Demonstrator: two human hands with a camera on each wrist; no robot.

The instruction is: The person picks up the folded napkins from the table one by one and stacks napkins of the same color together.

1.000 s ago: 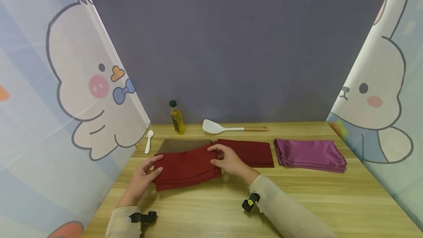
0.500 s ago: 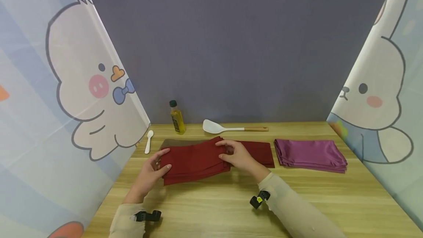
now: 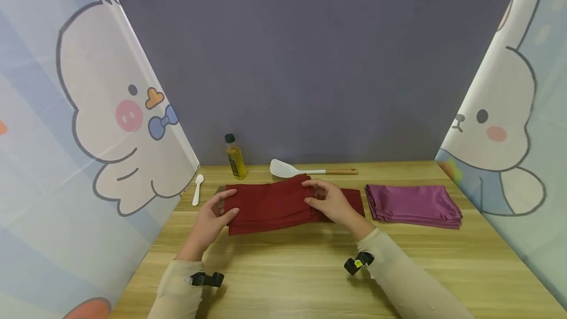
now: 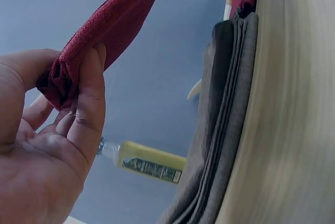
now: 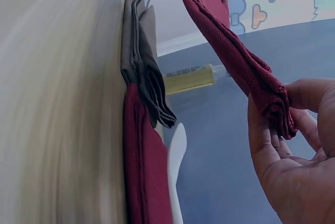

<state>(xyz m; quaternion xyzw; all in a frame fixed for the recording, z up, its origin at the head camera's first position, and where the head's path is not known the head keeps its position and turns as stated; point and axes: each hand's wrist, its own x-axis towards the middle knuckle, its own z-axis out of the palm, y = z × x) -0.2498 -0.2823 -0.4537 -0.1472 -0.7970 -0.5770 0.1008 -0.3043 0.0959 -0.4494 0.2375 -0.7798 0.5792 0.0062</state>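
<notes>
A folded dark red cloth (image 3: 267,206) hangs level above the table, held at both ends. My left hand (image 3: 212,218) pinches its left end between thumb and fingers, and my right hand (image 3: 330,203) pinches its right end the same way. Both wrist views show the cloth's stacked layers between thumb and fingers, off the table. Below it lies a folded grey-brown cloth (image 4: 225,109), mostly hidden in the head view. Beside that, a second folded red cloth (image 3: 353,202) lies on the table, partly covered by the held cloth and my right hand.
A folded purple satin cloth (image 3: 414,205) lies at the right. Along the back are an oil bottle (image 3: 236,161) with a dark cap and a white spatula (image 3: 283,168) with a wooden handle. A small white spoon (image 3: 197,190) lies at the left. Printed curtains stand on both sides.
Both hands have carried the folded red cloth up, away from me and to the right. It now covers more of the grey-brown cloth and the second red cloth in the head view.
</notes>
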